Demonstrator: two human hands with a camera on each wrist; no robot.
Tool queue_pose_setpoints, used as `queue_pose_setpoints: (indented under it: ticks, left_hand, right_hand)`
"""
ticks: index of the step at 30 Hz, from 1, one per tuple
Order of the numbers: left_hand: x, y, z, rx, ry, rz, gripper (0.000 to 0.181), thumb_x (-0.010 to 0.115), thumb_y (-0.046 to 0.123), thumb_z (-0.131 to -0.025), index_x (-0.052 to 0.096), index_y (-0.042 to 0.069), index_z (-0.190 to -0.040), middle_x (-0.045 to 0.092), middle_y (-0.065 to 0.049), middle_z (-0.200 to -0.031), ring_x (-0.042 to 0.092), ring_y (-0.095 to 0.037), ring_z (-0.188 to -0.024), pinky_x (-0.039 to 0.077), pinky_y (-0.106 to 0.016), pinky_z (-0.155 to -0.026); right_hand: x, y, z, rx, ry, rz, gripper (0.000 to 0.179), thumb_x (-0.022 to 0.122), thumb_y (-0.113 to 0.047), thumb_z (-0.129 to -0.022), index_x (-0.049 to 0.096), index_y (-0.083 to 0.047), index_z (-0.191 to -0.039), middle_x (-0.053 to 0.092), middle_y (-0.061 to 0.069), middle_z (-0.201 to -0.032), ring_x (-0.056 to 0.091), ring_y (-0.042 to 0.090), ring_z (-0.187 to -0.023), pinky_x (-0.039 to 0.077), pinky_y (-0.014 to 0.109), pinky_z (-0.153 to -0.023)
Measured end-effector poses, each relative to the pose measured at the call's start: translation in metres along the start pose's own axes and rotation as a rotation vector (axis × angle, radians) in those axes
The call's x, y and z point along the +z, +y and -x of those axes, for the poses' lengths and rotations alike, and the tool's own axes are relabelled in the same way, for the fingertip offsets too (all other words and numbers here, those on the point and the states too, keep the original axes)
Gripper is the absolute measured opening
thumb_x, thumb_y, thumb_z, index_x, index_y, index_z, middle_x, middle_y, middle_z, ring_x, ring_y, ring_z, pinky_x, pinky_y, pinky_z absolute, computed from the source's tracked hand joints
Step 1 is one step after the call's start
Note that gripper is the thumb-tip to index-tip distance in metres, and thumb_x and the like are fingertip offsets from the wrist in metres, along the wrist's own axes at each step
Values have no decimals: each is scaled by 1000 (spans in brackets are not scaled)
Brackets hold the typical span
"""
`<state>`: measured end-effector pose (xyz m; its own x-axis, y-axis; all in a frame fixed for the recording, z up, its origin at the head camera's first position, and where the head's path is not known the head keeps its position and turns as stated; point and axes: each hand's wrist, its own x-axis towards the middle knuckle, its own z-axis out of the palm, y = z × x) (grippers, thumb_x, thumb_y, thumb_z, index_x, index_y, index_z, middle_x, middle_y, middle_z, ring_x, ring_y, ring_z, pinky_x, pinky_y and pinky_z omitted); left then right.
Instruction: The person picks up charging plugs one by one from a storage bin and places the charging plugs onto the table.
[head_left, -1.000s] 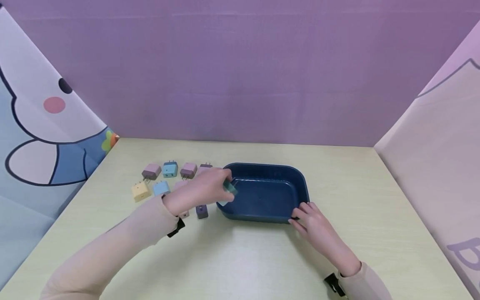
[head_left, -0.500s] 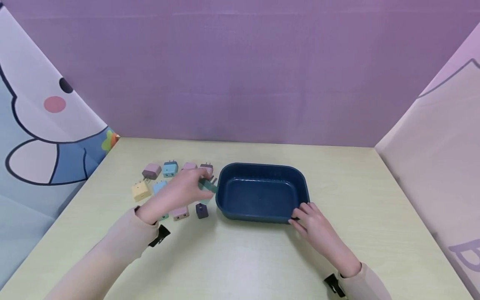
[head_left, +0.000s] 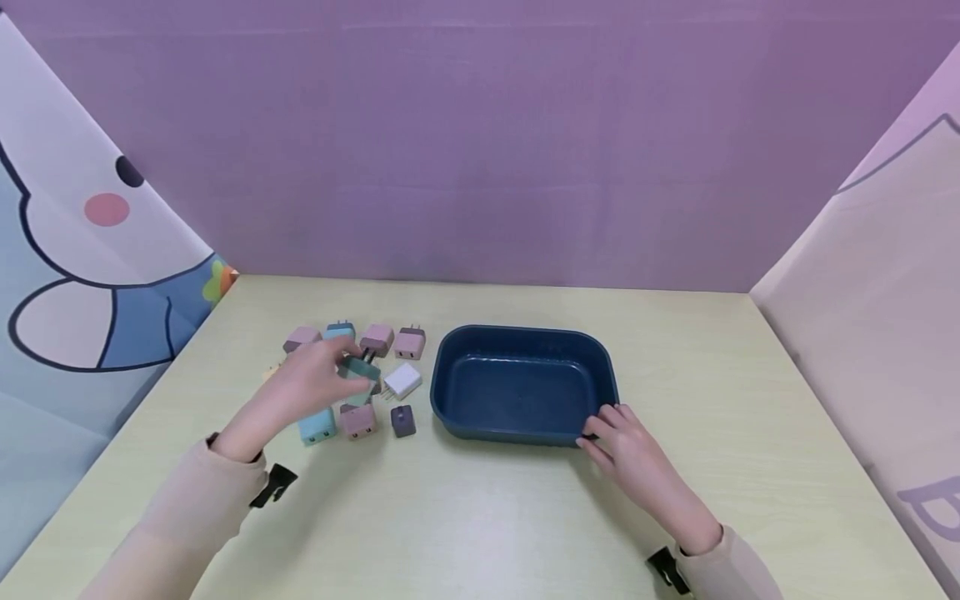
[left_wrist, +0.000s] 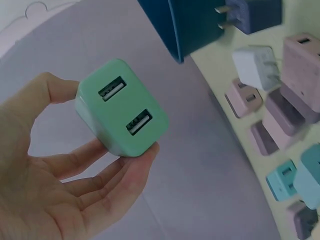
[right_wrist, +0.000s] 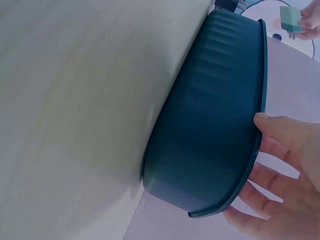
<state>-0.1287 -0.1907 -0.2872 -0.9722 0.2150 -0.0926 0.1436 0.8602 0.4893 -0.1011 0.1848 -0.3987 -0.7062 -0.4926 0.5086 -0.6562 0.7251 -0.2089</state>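
Note:
My left hand (head_left: 311, 382) pinches a green two-port USB charger (left_wrist: 122, 107) between thumb and fingers, held above the table at the charger group. In the left wrist view its two USB ports face the camera; in the head view its prongs point up and away. My right hand (head_left: 630, 450) grips the near right corner of a dark blue plastic basin (head_left: 525, 433), thumb outside the wall and fingers over the rim (right_wrist: 260, 125). The inside of the basin shows only its bare floor in the head view.
Several chargers lie left of the basin: a white one (head_left: 403, 381), a dark purple one (head_left: 402, 421), pink ones (head_left: 358, 422) and blue ones (head_left: 317, 427). My left hand partly hides others. A purple backdrop (head_left: 525, 150) stands behind the table (head_left: 487, 525).
My left hand has carried the green charger leftward from over the basin's left rim to above the other chargers, uncovering the white one. The right hand and basin have stayed put.

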Motion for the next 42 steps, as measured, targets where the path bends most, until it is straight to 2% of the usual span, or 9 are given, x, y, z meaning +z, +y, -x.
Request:
queue_pose_setpoints:
  ticks: [6, 17, 25, 28, 35, 42]
  left_hand:
    - [-6, -14, 7, -48, 27, -10, 42, 61, 19, -77, 52, -7, -109, 56, -18, -92, 48, -19, -65, 40, -28, -54]
    - [-10, -38, 14, -93, 46, -42, 43, 60, 18, -76, 51, -10, -108, 57, -18, -89, 47, -21, -67, 39, -28, -54]
    - [-11, -54, 17, -149, 23, -61, 47, 62, 19, -77, 49, -13, -109, 56, -11, -76, 47, -18, -61, 39, -28, -52]
    - [-10, -61, 17, -169, 17, -76, 46, 63, 18, -77, 49, -14, -107, 56, -11, -75, 46, -17, -59, 38, -28, -51]
    - [-7, -72, 18, -174, -1, -130, 41, 63, 19, -75, 52, -13, -99, 58, -14, -76, 47, -18, -59, 41, -29, -51]
    - [-4, -82, 14, -235, -74, -126, 43, 64, 22, -78, 50, -12, -100, 57, -14, -77, 49, -20, -62, 42, -31, -53]
  right_hand:
    - [0, 0, 0, 6, -3, -3, 16, 72, -8, -69, 58, -12, -73, 42, -5, -71, 34, 10, -69, 33, 23, -60]
    - [0, 0, 0, -17, 16, -2, 16, 72, -8, -69, 57, -11, -72, 42, -5, -71, 35, 10, -69, 33, 24, -61]
    - [1, 0, -1, -33, 27, -5, 16, 73, -8, -68, 57, -11, -72, 42, -5, -70, 35, 10, -68, 33, 23, -61]
    - [1, 0, 0, -30, 23, -5, 16, 73, -8, -68, 57, -11, -72, 42, -5, -70, 35, 10, -68, 33, 23, -61]
    - [0, -1, 0, -22, 10, -4, 16, 73, -8, -69, 57, -11, -72, 42, -5, -71, 35, 10, -68, 33, 23, -61]
    - [0, -1, 0, -25, 12, -3, 16, 73, -8, -69, 57, -11, -72, 42, -4, -70, 34, 11, -68, 33, 24, -62]
